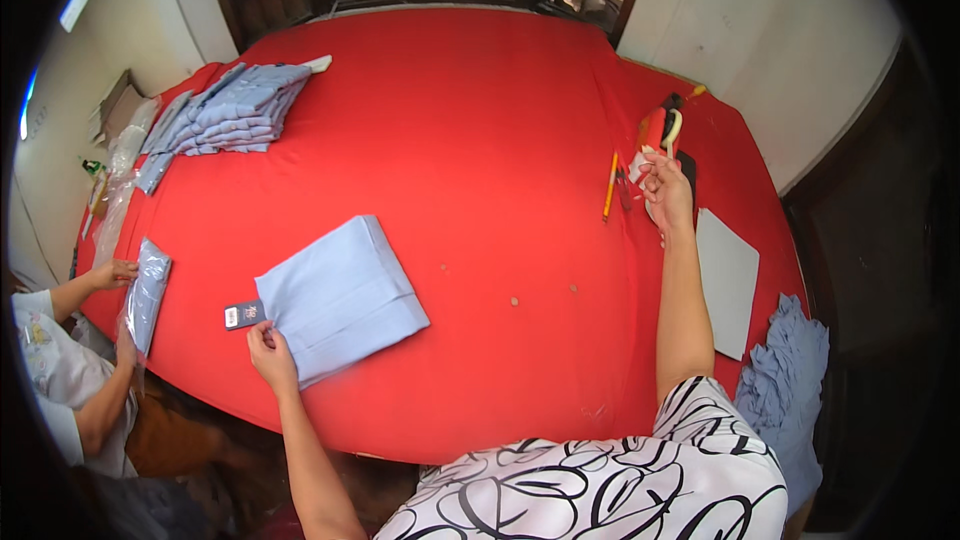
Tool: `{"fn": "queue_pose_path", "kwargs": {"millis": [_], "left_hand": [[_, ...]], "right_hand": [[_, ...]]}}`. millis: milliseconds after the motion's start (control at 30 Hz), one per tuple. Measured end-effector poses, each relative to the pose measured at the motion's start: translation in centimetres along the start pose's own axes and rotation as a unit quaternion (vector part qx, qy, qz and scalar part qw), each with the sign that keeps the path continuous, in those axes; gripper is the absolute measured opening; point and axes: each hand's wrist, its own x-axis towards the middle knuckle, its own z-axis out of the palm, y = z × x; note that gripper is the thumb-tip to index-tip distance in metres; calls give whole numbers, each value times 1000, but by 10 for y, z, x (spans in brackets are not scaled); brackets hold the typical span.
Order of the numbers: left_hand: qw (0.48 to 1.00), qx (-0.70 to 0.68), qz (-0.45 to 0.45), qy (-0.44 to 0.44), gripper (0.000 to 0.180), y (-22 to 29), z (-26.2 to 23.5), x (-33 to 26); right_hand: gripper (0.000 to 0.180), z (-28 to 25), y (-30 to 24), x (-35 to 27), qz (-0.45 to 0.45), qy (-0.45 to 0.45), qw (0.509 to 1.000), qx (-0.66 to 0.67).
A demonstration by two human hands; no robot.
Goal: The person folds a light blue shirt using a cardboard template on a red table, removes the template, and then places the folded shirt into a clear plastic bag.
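While the folded blue cloth (pixel 342 298) lies flat on the red table cover (pixel 470 140), just left of the middle and near the worker's side, the worker's left hand (pixel 270 350) sits at its left edge. The thumb and fingertips there are bent and drawn close together, meeting the lower right corner of a small dark tag (pixel 243 316) with a white patch, which sticks out beside the cloth; from where I stand I cannot tell whether they pinch the tag, the cloth or both. Across the table, the right arm is stretched far forward, and the right hand (pixel 668 188) is among a cluster of small things, near a red object with a pale curved handle (pixel 672 127). Its fingers are partly curled, and I cannot tell whether they have hold of anything. Just left of them lies a yellow pencil (pixel 610 187); nearer the worker's right sleeve is a pale grey board (pixel 727 285), with a crumpled blue heap (pixel 785 370) beyond the table's right edge. At the far left, a stack of blue garments (pixel 240 112) rests on the cover, and a co-worker (pixel 75 370) has both hands at a blue bundle in clear plastic (pixel 149 292).
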Motion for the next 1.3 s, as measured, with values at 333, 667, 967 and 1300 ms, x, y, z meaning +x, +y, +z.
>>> {"fn": "queue_pose_path", "kwargs": {"millis": [333,667,967,1300], "left_hand": [[1000,2,3,-17,15,-2,1,2],[1000,2,12,-20,16,0,4,1],[998,-51,-31,-6,19,-2,0,0],[958,-102,-240,-117,52,7,-37,13]], "right_hand": [[23,-24,19,-71,44,17,980,-195],[29,95,57,-218,-191,-270,816,-475],[26,124,28,-316,-203,-468,759,-405],[32,115,10,-331,-90,-663,664,-333]]}}
